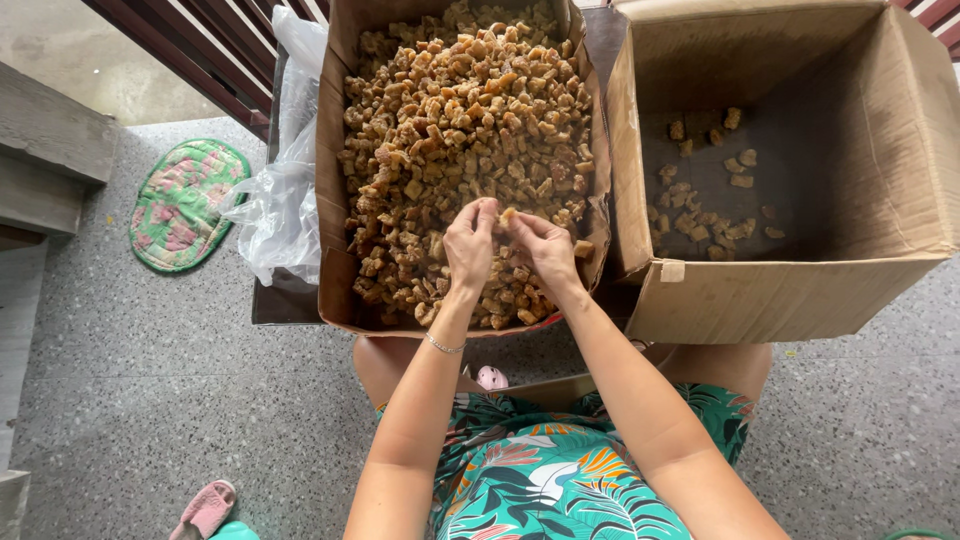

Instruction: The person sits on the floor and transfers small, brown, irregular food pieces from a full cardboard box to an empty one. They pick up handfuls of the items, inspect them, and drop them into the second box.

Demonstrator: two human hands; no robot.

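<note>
**Brown chunks, two cardboard boxes – what we see**

Item 1: left hand (468,245). We log it over the near part of the full box, fingers curled, tips pinched on a small brown chunk (508,214) together w/ the other hand. Thin bracelet (444,346) on the wrist.

Item 2: right hand (545,248). Touching the left hand at the fingertips, pinching the same chunk from the other side. Chunk sits just above the heap, between both sets of fingertips.

Item 3: full box (333,150). Cardboard, flaps open, packed nearly to the rim w/ a heap of brown chunks (465,110), irregular, golden to dark brown. We can't tell what the stuff is.

Item 4: second box (800,290). Cardboard, just right of the full one, sides touching or nearly so. Only a thin scatter of chunks (710,190) on its bottom.

Item 5: clear plastic bag (285,170). Crumpled, against the left wall of the full box.

Item 6: misc. Speckled grey floor (140,400); green and pink mat (185,205) well left of the boxes; pink sandal (205,508) at bottom left, another pink bit (491,377) between the knees. Person seated, leaf-print clothing (540,470) in teal, orange, white. Dark slatted railing (215,45) behind the boxes, top left.
</note>
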